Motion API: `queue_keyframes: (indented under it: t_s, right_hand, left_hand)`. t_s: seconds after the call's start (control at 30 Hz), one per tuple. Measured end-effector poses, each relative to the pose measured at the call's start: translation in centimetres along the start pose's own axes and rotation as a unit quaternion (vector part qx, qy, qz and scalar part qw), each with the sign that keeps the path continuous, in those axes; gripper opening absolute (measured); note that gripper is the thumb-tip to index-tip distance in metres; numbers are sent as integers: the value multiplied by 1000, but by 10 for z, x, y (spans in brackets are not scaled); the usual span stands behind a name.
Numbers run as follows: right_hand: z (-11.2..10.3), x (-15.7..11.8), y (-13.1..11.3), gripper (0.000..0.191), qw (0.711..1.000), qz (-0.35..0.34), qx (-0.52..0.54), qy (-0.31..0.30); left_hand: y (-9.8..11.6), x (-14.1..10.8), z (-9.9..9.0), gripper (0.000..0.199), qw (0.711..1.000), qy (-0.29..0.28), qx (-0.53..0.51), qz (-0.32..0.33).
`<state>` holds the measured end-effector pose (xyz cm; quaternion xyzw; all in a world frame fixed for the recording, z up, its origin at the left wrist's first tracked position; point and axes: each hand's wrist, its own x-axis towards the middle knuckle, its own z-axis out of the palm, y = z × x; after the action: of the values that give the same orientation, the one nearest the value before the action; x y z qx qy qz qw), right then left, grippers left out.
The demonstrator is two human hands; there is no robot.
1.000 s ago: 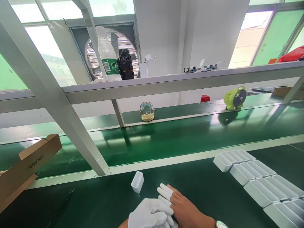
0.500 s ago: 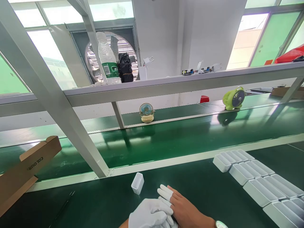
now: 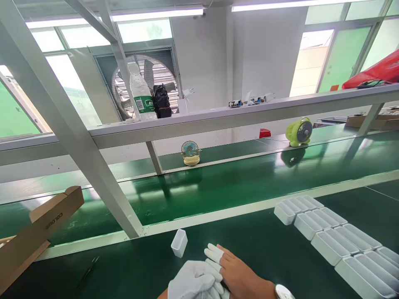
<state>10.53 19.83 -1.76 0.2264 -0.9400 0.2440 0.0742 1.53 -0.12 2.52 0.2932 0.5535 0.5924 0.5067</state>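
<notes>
My left hand (image 3: 193,279), in a white glove, is at the bottom centre with its fingers curled against the inner side of my right hand. What those fingers close on, if anything, is hidden. My right hand (image 3: 238,270) lies with its fingers stretched out over the dark green surface (image 3: 131,270); white covers sit on some fingertips and the palm stays bare. A watch (image 3: 283,292) shows on that wrist. Just beyond the hands stands one small white open box (image 3: 179,243), touched by neither.
Rows of white trays (image 3: 330,245) stand at the right. A cardboard box (image 3: 46,232) juts in at the left beside a slanted metal post (image 3: 102,178). Behind a pale rail runs a green belt (image 3: 218,185), with a small fan (image 3: 190,153) and a lime-green fan (image 3: 299,132) beyond.
The view has tilted up slightly and turned a little, so the scene sits lower and the right-hand things farther left. Both hands keep nearly the same pose.
</notes>
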Motion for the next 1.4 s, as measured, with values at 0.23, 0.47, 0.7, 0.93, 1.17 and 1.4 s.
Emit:
queue_keyframes:
  t_s: [0.23,0.47,0.7,0.93,1.17,1.4]
  right_hand:
    - [9,-1,7,37,999,-16,-32,25]
    - [6,1,5,30,999,-3,-42,13]
    - [5,-3,4,27,999,6,-52,16]
    - [5,1,3,30,997,0,-73,17]
    - [27,5,13,32,992,-27,-125,23]
    - [54,0,24,36,989,8,-123,80]
  left_hand:
    - [-2,9,7,18,1000,29,-1,-4]
    - [-15,16,0,24,1000,30,-1,9]
    - [-24,17,-9,35,1000,9,8,18]
    - [-31,19,-18,53,1000,0,-1,22]
    - [-35,10,-17,42,999,26,20,13]
    - [-33,8,-28,47,999,8,45,5]
